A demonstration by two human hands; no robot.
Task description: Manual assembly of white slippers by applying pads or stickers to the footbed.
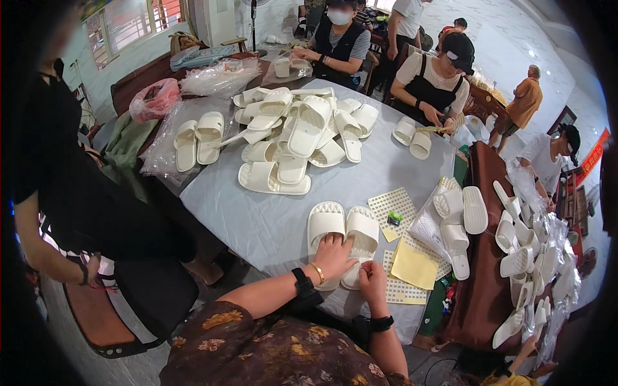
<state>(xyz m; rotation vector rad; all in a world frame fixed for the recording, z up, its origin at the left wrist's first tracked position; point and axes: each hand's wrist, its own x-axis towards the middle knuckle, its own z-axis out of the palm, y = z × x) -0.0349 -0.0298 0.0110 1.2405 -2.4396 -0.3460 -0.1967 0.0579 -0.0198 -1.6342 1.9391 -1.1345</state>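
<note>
We see a pair of slippers (326, 219) at the table's near edge, straps far and heels near, probably laid this way so both insoles face the person. The left hand (335, 258) lies over them, fingers fairly wide, seemingly to steady them; the right hand (373, 282) is curled narrow beside the right slipper's heel, and we cannot tell whether it pinches anything. Label sheets (390, 204) and a yellow sheet (414, 262) lie to the right, likely for easy reach. A smooth pale cover dresses the table (238, 215); beyond the pile (308, 132), we see co-workers (434, 83) in a pale-walled room.
</note>
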